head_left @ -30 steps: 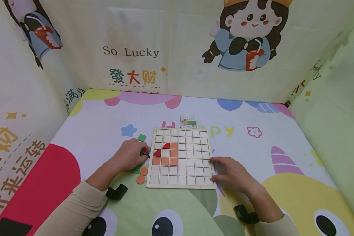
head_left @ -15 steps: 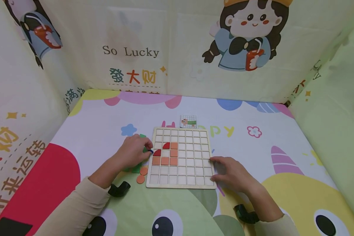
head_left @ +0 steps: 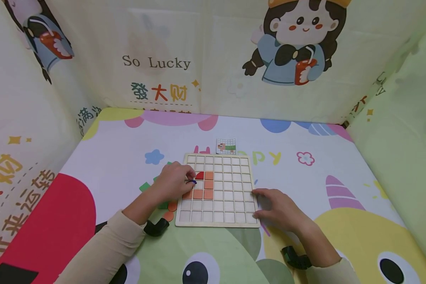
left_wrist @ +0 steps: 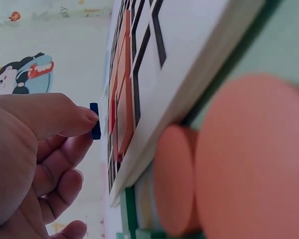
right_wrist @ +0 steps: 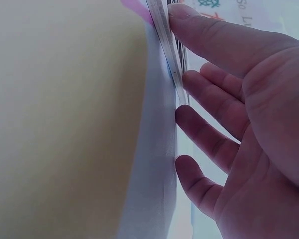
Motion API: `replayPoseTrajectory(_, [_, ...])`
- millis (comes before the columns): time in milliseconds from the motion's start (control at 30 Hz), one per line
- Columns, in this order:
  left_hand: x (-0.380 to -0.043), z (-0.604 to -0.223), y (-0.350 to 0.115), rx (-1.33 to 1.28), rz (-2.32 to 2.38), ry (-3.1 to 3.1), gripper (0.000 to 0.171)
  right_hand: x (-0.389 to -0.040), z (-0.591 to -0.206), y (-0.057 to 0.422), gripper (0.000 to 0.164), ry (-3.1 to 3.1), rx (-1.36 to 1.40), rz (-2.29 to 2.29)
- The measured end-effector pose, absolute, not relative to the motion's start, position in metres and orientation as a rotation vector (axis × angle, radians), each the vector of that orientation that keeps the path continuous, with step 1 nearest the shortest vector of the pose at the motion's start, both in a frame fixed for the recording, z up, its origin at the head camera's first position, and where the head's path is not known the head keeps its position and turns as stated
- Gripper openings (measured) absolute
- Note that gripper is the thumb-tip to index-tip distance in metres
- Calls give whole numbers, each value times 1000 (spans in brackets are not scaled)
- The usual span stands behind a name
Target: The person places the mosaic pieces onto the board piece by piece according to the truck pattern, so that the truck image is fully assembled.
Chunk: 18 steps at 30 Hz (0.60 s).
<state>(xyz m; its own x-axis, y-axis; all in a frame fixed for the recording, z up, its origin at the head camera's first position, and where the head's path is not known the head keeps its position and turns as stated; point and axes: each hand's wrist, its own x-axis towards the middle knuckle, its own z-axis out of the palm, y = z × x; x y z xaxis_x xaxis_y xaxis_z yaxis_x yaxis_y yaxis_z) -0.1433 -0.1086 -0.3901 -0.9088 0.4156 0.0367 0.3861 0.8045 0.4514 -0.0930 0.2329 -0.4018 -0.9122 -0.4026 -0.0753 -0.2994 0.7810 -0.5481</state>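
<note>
A wooden grid board [head_left: 230, 205] lies in the middle of the table in the head view. Several orange square tiles [head_left: 208, 184] and a red rounded tile [head_left: 200, 175] fill cells on its left side. Over that side, my left hand [head_left: 172, 179] pinches a small dark blue tile [left_wrist: 94, 121] between thumb and finger, just above the cells; its fingers hide part of the filled area. At the board's right edge rests my right hand [head_left: 280, 207], thumb and fingertips on the rim, the fingers spread and loosely bent.
Several orange discs [head_left: 168, 216] and green tiles [head_left: 144, 186] lie left of the board, partly under my left arm. A small picture card [head_left: 226, 146] with a grid pattern lies behind the board. A printed cloth [head_left: 287, 142] covers the table.
My left hand has moved right from beside the board to over its left cells, carrying the blue tile. A green tile has come into view behind it. My right hand stays put.
</note>
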Motion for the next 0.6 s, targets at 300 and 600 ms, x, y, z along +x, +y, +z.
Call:
replayPoseTrajectory(300, [-145,-394,-98,644,735,2906,14,-93,-400,233,59,2778,-550,-817])
replayPoseTrajectory(600, [-146,-398,-92,589,720,2899,13,-93,-398,232,59,2772,-544,-815])
